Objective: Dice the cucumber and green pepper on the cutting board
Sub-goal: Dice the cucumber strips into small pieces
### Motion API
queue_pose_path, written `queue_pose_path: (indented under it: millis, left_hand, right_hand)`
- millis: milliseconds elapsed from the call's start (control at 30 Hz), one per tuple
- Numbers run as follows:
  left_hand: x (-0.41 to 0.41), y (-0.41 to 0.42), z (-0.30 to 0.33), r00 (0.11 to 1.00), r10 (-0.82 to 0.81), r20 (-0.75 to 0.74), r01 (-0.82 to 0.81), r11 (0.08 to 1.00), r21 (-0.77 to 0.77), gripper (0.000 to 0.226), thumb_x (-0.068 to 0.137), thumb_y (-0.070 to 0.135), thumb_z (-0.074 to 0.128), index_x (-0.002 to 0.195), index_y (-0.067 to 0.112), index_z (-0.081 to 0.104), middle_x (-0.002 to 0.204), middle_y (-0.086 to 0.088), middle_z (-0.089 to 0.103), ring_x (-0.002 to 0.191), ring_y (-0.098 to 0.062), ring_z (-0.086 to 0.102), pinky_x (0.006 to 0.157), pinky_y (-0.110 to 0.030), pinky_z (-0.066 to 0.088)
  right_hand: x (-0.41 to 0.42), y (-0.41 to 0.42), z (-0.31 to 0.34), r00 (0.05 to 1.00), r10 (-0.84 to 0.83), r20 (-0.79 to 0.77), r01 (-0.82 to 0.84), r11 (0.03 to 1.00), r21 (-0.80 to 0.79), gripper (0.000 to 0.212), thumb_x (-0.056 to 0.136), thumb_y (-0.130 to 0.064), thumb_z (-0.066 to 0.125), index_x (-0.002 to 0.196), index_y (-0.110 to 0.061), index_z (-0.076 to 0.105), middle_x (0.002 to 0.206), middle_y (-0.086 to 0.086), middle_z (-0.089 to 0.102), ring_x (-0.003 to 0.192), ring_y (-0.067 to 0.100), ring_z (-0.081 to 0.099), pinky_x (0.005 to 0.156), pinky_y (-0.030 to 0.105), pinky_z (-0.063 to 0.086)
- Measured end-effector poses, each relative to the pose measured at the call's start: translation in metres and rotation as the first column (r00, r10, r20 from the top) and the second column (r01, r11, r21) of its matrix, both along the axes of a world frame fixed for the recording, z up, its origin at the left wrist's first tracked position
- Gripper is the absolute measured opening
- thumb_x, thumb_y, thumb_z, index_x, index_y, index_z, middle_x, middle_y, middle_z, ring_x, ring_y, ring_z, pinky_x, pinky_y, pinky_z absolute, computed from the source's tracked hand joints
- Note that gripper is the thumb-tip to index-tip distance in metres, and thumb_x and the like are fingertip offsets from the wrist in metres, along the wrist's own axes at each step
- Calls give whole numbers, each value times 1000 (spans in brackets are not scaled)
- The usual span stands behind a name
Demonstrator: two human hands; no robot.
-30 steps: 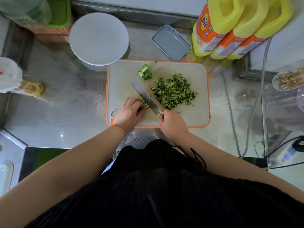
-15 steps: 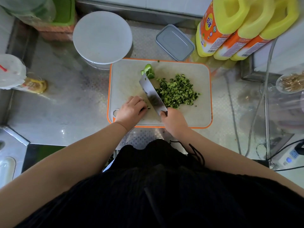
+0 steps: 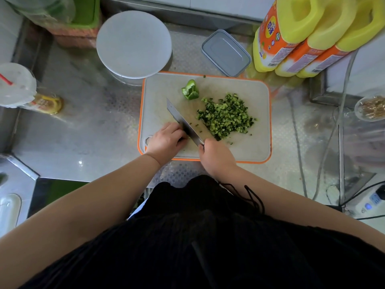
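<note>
Since the frame half a second before, the knife (image 3: 185,124) had tipped back down so its blade edge met the cutting board (image 3: 245,147), close against the left hand's knuckles. One right hand (image 3: 216,156) was wrapped around the knife handle at the board's near edge, fingers fully curled on it. One left hand (image 3: 167,139) lay on the board with its fingers curled under, pressing down on something dark green at the blade; most of that piece was hidden, so it was probably a last bit of cucumber, though I could not tell for certain. One heap of diced cucumber (image 3: 226,116) sat on the right half of the board, with a few stray cubes scattered near the blade. One green pepper piece (image 3: 190,90) stood uncut at the far side of the board, apart from the heap. Beyond the board were one round white lid (image 3: 133,42), one grey rectangular container (image 3: 226,53), and three yellow bottles (image 3: 308,32) leaning side by side.
</note>
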State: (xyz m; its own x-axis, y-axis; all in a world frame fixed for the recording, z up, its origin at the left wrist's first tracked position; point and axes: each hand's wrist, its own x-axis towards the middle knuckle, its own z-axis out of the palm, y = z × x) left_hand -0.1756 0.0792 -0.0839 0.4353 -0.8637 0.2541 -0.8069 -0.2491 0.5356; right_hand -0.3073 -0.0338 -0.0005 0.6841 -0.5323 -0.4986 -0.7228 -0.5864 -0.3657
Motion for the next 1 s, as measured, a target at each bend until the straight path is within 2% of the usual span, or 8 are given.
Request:
queue_pose_path:
  millis: [200,300,433,500,600,700,833,1000]
  left_hand:
    - [0,-1,2,999,-16,45,17,999,-27,19,89,21,60,81,8,70,89,-9,64,84,-27,60,63,-37,54]
    - [-2,0,2,996,-5,95,7,1000,-23,16,90,19,61,82,8,70,92,-8,65,85,-27,59,64,-36,53]
    - [-5,1,5,997,0,77,0,1000,8,22,93,25,57,85,8,69,96,-9,61,88,-27,57,58,-34,51]
    - [-6,3,8,999,18,47,-18,1000,14,24,93,29,56,88,9,68,99,-9,59,91,-27,57,58,-33,50]
    - [-6,4,9,998,37,58,-37,999,-3,23,92,27,57,86,8,69,96,-9,61,91,-25,54,62,-33,51]
    - [-6,6,7,997,33,69,-32,999,-15,20,89,22,57,82,7,68,91,-9,62,86,-26,54,58,-35,52]
    - [-5,8,1,998,34,50,-35,999,11,20,89,20,56,81,6,68,90,-9,62,85,-27,57,55,-40,52]
    - [-3,8,-2,999,16,38,-16,1000,-1,21,89,21,57,84,7,71,89,-9,63,87,-25,56,58,-40,54]
  right_hand:
    - [7,-3,-5,999,-20,-41,21,999,26,21,100,-25,40,88,-11,50,85,9,57,81,30,56,63,33,35]
    - [6,-10,-5,994,-109,-17,110,991,80,28,99,-30,42,90,-6,54,90,15,61,83,32,56,65,33,36]
    - [-1,-20,-4,979,-202,-14,202,975,88,28,99,-30,42,81,-9,47,70,3,49,76,31,52,63,32,35]
    - [-4,-22,0,983,-184,0,183,981,61,29,100,-30,41,79,-10,44,65,0,43,72,28,49,61,33,34]
    - [-4,-13,8,992,-116,52,114,993,38,29,100,-29,42,79,-10,42,72,5,48,71,27,47,61,34,34]
    - [0,-3,15,998,-31,63,29,999,28,25,100,-28,41,83,-11,46,79,8,53,72,27,48,62,34,35]
    - [5,2,15,999,33,20,-33,999,10,22,101,-26,38,84,-14,43,78,5,49,70,24,45,61,31,32]
    - [7,7,2,998,27,-50,-27,1000,2,20,100,-23,39,85,-13,46,83,9,55,74,27,49,62,32,34]
